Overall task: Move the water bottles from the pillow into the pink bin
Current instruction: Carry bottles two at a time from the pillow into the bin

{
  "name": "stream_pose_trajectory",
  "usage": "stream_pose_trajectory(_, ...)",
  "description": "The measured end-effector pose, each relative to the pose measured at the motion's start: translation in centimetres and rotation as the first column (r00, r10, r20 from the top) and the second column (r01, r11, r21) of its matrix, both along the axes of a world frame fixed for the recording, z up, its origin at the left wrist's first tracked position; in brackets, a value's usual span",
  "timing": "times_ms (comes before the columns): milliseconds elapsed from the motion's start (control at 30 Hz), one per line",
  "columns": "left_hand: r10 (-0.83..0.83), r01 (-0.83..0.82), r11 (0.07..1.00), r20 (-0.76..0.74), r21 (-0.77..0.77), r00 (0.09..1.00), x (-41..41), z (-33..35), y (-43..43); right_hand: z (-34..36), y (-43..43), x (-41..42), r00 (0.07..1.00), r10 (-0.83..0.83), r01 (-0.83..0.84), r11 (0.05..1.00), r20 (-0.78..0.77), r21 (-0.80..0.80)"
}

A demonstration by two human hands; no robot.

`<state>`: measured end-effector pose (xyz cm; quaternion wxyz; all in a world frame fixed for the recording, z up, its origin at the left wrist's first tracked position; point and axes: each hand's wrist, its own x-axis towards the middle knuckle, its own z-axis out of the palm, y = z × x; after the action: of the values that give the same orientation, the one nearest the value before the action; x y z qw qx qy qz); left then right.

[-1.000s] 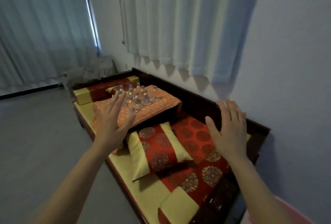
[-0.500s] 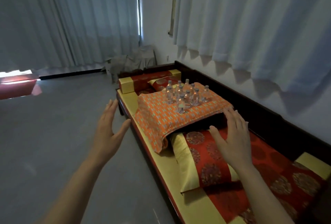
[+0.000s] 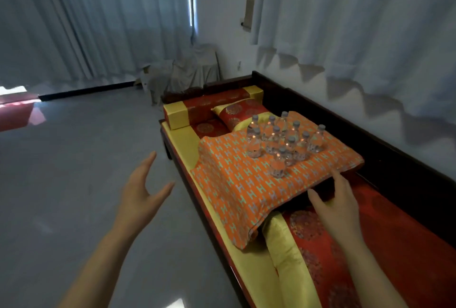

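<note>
Several small clear water bottles (image 3: 283, 140) stand upright in a cluster on an orange patterned pillow (image 3: 237, 184) lying on a long couch. My left hand (image 3: 142, 191) hovers over the floor to the left of the couch, fingers spread and empty. My right hand (image 3: 338, 206) is raised just in front of the pillow's near right edge, fingers straight, holding nothing. No pink bin shows in this view.
The dark wooden couch (image 3: 385, 157) runs along the right wall, with red and yellow cushions (image 3: 296, 258) and a bolster (image 3: 212, 108) at its far end. A cloth-covered object (image 3: 182, 73) stands in the corner. Grey floor (image 3: 61, 184) lies to the left; curtains hang behind.
The view has swung left and drawn nearer to the pillow. Both hands have stayed raised and empty, the left now over the floor, the right close to the pillow's edge.
</note>
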<state>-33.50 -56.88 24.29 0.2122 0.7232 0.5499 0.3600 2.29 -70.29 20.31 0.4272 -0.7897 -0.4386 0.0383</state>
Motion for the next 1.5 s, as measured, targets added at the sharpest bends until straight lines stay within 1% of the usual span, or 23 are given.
stream_pose_trajectory(67, -0.007, 0.007, 0.999, 0.010, -0.037, 1.000, 0.4, -0.8, 3.8, -0.5, 3.2, 0.3, 1.000, -0.017, 0.017, 1.000, -0.007, 0.004)
stream_pose_trajectory(167, -0.072, 0.073, 0.997, 0.011, -0.026, 0.997, 1.8, -1.7, 11.0, -1.1, 8.6, 0.7, 0.995, -0.092, 0.093, 0.995, -0.029, 0.028)
stream_pose_trajectory(267, -0.177, 0.177, 0.984, 0.002, -0.023, 0.984, 3.8, -2.6, 18.3, -2.3, 13.0, 1.0, 0.971, -0.240, 0.239, 0.970, 0.020, 0.051)
stream_pose_trajectory(333, -0.264, 0.264, 0.964, 0.013, -0.039, 0.965, 5.4, -2.8, 22.8, -3.5, 15.5, 1.0, 0.948, -0.318, 0.317, 0.947, 0.014, 0.043)
stream_pose_trajectory(433, -0.410, 0.410, 0.912, -0.002, -0.031, 0.912, 8.5, -3.2, 29.3, -4.9, 19.2, 1.3, 0.930, -0.359, 0.364, 0.929, -0.084, 0.067)
stream_pose_trajectory(500, -0.475, 0.474, 0.880, -0.036, -0.038, 0.879, 11.2, -4.0, 32.5, -5.7, 21.1, 1.6, 0.902, -0.411, 0.420, 0.906, -0.134, 0.045)
stream_pose_trajectory(567, -0.541, 0.538, 0.840, -0.040, -0.064, 0.840, 13.7, -4.8, 34.1, -6.2, 22.3, 1.5, 0.882, -0.446, 0.455, 0.890, -0.152, 0.028)
stream_pose_trajectory(667, -0.667, 0.659, 0.743, -0.044, -0.113, 0.744, 18.7, -6.6, 36.5, -7.8, 24.1, 2.5, 0.854, -0.481, 0.488, 0.873, -0.199, -0.015)
stream_pose_trajectory(733, -0.726, 0.718, 0.685, -0.032, -0.124, 0.687, 21.8, -8.2, 38.2, -8.8, 25.2, 3.4, 0.844, -0.474, 0.481, 0.876, -0.252, -0.035)
stream_pose_trajectory(800, -0.757, 0.746, 0.648, -0.015, -0.154, 0.654, 24.7, -10.2, 39.5, -10.0, 26.5, 4.9, 0.839, -0.467, 0.471, 0.880, -0.279, -0.058)
stream_pose_trajectory(867, -0.766, 0.756, 0.612, 0.065, -0.233, 0.640, 27.0, -12.2, 40.3, -11.3, 27.7, 6.2, 0.834, -0.455, 0.443, 0.889, -0.312, -0.113)
stream_pose_trajectory(967, -0.768, 0.778, 0.469, 0.243, -0.418, 0.593, 30.3, -16.0, 41.5, -14.0, 29.7, 7.7, 0.803, -0.423, 0.387, 0.906, -0.420, -0.172)
stream_pose_trajectory(1033, -0.767, 0.776, 0.409, 0.280, -0.481, 0.578, 31.6, -18.5, 42.1, -16.2, 30.6, 8.3, 0.764, -0.389, 0.364, 0.919, -0.514, -0.155)
stream_pose_trajectory(1100, -0.769, 0.769, 0.372, 0.292, -0.520, 0.569, 32.4, -20.7, 42.5, -18.4, 30.9, 8.4, 0.730, -0.383, 0.371, 0.918, -0.565, -0.142)
stream_pose_trajectory(1200, -0.787, 0.765, 0.327, 0.288, -0.555, 0.546, 34.5, -23.6, 43.3, -21.3, 31.4, 9.3, 0.701, -0.400, 0.406, 0.904, -0.591, -0.130)
stream_pose_trajectory(1367, -0.805, 0.782, 0.293, 0.299, -0.551, 0.513, 37.4, -25.1, 44.0, -22.4, 31.8, 9.6, 0.693, -0.483, 0.476, 0.864, -0.535, -0.164)
stream_pose_trajectory(1500, -0.838, 0.791, 0.270, 0.270, -0.549, 0.474, 38.6, -26.5, 44.2, -22.9, 31.9, 9.5, 0.653, -0.502, 0.496, 0.849, -0.567, -0.180)
